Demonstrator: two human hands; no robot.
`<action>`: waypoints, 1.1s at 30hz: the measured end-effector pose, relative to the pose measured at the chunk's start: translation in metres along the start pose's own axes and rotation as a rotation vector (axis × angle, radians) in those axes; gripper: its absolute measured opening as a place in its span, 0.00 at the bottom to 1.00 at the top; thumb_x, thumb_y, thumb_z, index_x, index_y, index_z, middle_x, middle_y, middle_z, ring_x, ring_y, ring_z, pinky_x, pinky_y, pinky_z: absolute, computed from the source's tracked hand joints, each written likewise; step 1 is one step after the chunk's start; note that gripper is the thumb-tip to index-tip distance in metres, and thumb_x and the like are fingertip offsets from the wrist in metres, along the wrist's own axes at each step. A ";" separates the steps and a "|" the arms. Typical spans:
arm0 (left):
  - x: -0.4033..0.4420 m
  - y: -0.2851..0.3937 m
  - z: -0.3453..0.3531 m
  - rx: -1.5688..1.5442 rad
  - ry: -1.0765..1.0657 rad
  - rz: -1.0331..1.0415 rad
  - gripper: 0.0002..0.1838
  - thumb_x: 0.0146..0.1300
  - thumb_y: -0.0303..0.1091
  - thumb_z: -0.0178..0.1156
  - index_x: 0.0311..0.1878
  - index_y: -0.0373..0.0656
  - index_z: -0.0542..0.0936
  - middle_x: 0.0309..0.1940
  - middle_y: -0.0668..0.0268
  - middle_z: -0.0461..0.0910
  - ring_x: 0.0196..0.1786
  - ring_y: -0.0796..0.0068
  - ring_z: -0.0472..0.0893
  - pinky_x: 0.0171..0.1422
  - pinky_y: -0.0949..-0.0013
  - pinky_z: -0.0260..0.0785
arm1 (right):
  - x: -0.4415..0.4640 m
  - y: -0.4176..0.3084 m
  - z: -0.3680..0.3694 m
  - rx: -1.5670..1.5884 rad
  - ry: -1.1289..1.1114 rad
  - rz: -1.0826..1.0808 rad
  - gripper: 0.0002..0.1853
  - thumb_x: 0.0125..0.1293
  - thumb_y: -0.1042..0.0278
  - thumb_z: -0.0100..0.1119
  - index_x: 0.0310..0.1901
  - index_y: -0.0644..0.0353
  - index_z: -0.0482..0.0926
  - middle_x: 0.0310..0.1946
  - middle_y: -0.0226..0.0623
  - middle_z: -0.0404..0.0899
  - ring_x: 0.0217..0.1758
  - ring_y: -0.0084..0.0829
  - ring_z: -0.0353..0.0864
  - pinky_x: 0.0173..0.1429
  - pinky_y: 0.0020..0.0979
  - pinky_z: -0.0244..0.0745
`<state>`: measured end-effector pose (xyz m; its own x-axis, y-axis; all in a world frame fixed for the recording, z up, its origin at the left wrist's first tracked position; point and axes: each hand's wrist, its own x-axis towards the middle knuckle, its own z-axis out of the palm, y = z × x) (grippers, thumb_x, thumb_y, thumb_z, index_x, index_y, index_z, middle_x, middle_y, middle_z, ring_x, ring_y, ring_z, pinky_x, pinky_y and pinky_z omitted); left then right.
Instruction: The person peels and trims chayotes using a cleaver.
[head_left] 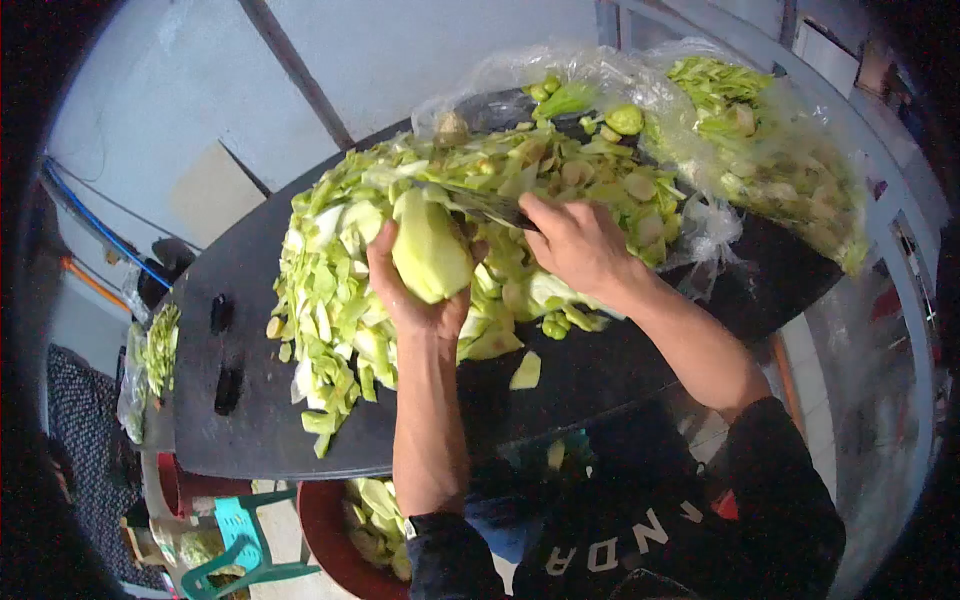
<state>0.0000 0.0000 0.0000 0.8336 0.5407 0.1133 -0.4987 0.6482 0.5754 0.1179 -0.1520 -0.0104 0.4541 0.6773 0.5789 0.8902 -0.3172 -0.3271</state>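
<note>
My left hand (420, 290) is wrapped round a large, peeled, pale-green fruit (432, 245), gripping it from below and the sides. It is held above a wide heap of green peelings (330, 270) on the dark table. In my right hand (580, 240) is a knife (490, 207), gripped by its handle. The blade points left to the upper right side of the fruit; its edge is blurred, so I cannot tell whether it touches.
A dark oval table (265, 420) carries the heap. At the back right lies a clear plastic bag (770, 170) full of green strips. Below the front edge stand a reddish-brown tub (325, 530) with pale pieces and a teal stool (240, 530).
</note>
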 end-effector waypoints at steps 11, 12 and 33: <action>-0.002 -0.003 0.009 0.019 -0.028 -0.030 0.29 0.61 0.53 0.53 0.57 0.39 0.74 0.44 0.57 0.80 0.40 0.60 0.82 0.41 0.55 0.78 | 0.000 0.000 -0.009 0.004 0.031 0.014 0.15 0.52 0.76 0.63 0.42 0.60 0.73 0.27 0.44 0.79 0.32 0.48 0.81 0.32 0.43 0.74; -0.002 -0.002 0.013 -0.004 -0.081 -0.047 0.28 0.61 0.52 0.53 0.56 0.40 0.74 0.44 0.57 0.80 0.40 0.60 0.81 0.40 0.55 0.77 | 0.000 0.006 -0.009 0.020 0.032 0.045 0.15 0.54 0.75 0.63 0.44 0.60 0.74 0.28 0.45 0.80 0.32 0.49 0.81 0.33 0.43 0.75; 0.004 -0.006 0.006 -0.136 0.195 0.121 0.23 0.63 0.54 0.52 0.50 0.46 0.77 0.42 0.63 0.80 0.46 0.64 0.79 0.54 0.64 0.72 | -0.003 -0.011 0.005 -0.087 0.277 -0.386 0.06 0.53 0.70 0.57 0.31 0.57 0.71 0.20 0.33 0.75 0.24 0.36 0.81 0.26 0.37 0.76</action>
<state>0.0078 -0.0052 0.0017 0.7110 0.7031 0.0092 -0.6304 0.6316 0.4514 0.1067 -0.1472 -0.0127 0.0723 0.5583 0.8265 0.9902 -0.1395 0.0077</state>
